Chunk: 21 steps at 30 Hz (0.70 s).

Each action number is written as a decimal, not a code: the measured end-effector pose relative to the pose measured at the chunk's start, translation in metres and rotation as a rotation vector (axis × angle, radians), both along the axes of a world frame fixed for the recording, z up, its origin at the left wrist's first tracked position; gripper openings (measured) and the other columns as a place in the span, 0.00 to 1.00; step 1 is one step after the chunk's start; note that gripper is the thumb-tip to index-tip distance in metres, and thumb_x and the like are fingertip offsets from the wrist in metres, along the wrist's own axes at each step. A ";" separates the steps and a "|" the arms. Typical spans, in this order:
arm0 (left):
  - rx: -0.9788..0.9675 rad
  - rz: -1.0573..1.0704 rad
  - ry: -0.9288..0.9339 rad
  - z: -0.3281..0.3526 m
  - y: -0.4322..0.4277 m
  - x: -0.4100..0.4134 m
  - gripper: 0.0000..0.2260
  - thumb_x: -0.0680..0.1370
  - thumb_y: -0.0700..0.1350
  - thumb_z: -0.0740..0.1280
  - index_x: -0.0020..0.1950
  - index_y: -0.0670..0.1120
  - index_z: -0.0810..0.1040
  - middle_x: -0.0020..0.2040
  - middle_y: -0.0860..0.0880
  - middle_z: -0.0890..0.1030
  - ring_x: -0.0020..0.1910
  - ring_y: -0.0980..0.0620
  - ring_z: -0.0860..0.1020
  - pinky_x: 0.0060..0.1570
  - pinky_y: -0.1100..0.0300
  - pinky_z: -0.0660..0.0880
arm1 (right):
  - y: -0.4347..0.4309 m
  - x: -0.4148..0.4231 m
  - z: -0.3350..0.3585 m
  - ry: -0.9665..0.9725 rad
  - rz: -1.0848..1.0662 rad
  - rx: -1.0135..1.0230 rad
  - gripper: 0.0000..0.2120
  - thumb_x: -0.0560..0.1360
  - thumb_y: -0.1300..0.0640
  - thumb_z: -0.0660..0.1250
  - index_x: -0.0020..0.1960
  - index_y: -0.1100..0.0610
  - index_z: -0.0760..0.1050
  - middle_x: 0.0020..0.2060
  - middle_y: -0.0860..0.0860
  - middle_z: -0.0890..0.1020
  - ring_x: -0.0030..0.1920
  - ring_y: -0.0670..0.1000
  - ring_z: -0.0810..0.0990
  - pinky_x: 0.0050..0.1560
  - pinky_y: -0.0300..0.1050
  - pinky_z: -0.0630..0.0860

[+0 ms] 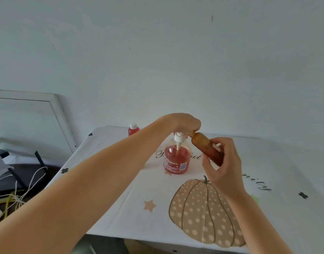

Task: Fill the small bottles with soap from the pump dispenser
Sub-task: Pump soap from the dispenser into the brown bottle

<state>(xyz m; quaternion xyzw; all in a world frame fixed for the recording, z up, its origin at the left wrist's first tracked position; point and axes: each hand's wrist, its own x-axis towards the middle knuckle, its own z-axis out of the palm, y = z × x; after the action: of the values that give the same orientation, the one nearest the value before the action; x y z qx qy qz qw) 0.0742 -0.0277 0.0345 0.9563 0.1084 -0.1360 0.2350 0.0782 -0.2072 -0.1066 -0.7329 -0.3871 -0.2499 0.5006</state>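
Observation:
A clear pump dispenser (pixel 176 160) about half full of red soap stands on the table. My left hand (pixel 183 122) rests on top of its white pump head (pixel 179 138), fingers curled over it. My right hand (pixel 222 167) holds a small amber bottle (pixel 207 146) tilted on its side, its open neck touching the pump's nozzle. Red soap has collected in the lower end of that bottle. A second small bottle (pixel 133 129), red with a white cap, stands upright at the table's far left corner.
The table wears a white cloth (pixel 120 208) printed with a dotted pumpkin, stars and script lettering. To the left, lower down, lie cables and a dark device (pixel 20 182). A white framed panel (pixel 29 123) leans on the wall.

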 end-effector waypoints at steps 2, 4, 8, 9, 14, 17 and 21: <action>0.001 -0.023 0.014 0.007 -0.001 -0.001 0.08 0.83 0.39 0.59 0.44 0.42 0.69 0.43 0.46 0.75 0.42 0.46 0.73 0.35 0.58 0.68 | 0.001 -0.001 0.000 0.016 0.005 0.004 0.17 0.74 0.60 0.72 0.61 0.53 0.71 0.50 0.50 0.76 0.46 0.47 0.78 0.47 0.33 0.73; -0.005 -0.049 0.040 0.011 0.000 -0.001 0.06 0.83 0.41 0.58 0.50 0.41 0.72 0.49 0.44 0.78 0.50 0.41 0.77 0.37 0.56 0.71 | 0.001 -0.001 -0.001 0.023 0.011 0.002 0.18 0.75 0.59 0.72 0.61 0.52 0.70 0.49 0.49 0.76 0.45 0.48 0.78 0.46 0.33 0.74; 0.001 -0.058 0.077 0.005 0.002 0.000 0.06 0.81 0.39 0.59 0.54 0.39 0.75 0.55 0.40 0.84 0.52 0.37 0.79 0.44 0.52 0.75 | 0.001 -0.001 0.000 0.012 0.005 0.007 0.19 0.74 0.60 0.72 0.61 0.51 0.70 0.49 0.49 0.76 0.46 0.47 0.78 0.47 0.30 0.72; 0.010 -0.067 0.084 0.002 0.002 0.001 0.07 0.81 0.38 0.60 0.53 0.38 0.76 0.57 0.38 0.84 0.50 0.37 0.79 0.43 0.53 0.76 | 0.001 -0.001 0.001 0.001 -0.005 0.003 0.19 0.73 0.60 0.72 0.60 0.52 0.70 0.49 0.50 0.76 0.47 0.45 0.78 0.48 0.29 0.72; -0.034 0.035 0.090 -0.007 0.004 -0.004 0.10 0.77 0.42 0.58 0.49 0.42 0.79 0.56 0.37 0.85 0.46 0.40 0.81 0.55 0.47 0.81 | 0.000 0.000 -0.003 0.018 -0.003 -0.015 0.19 0.72 0.61 0.73 0.60 0.53 0.70 0.50 0.50 0.76 0.48 0.43 0.78 0.49 0.29 0.71; -0.074 0.053 0.080 -0.006 0.005 -0.005 0.10 0.77 0.43 0.58 0.48 0.42 0.78 0.52 0.38 0.86 0.42 0.42 0.80 0.53 0.48 0.80 | 0.000 0.000 -0.002 0.013 -0.001 -0.005 0.19 0.72 0.61 0.73 0.60 0.53 0.71 0.51 0.50 0.77 0.48 0.44 0.78 0.49 0.29 0.71; -0.096 0.056 0.125 0.001 0.005 -0.005 0.16 0.77 0.48 0.59 0.56 0.43 0.82 0.52 0.43 0.89 0.51 0.41 0.84 0.60 0.47 0.79 | 0.001 -0.001 -0.003 0.023 0.003 -0.003 0.19 0.73 0.61 0.72 0.61 0.51 0.70 0.50 0.49 0.76 0.47 0.46 0.78 0.48 0.31 0.73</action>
<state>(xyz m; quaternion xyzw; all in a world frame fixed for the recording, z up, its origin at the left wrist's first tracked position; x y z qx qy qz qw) 0.0696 -0.0230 0.0353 0.9302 0.1428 -0.1936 0.2771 0.0772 -0.2061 -0.1096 -0.7359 -0.3830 -0.2400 0.5041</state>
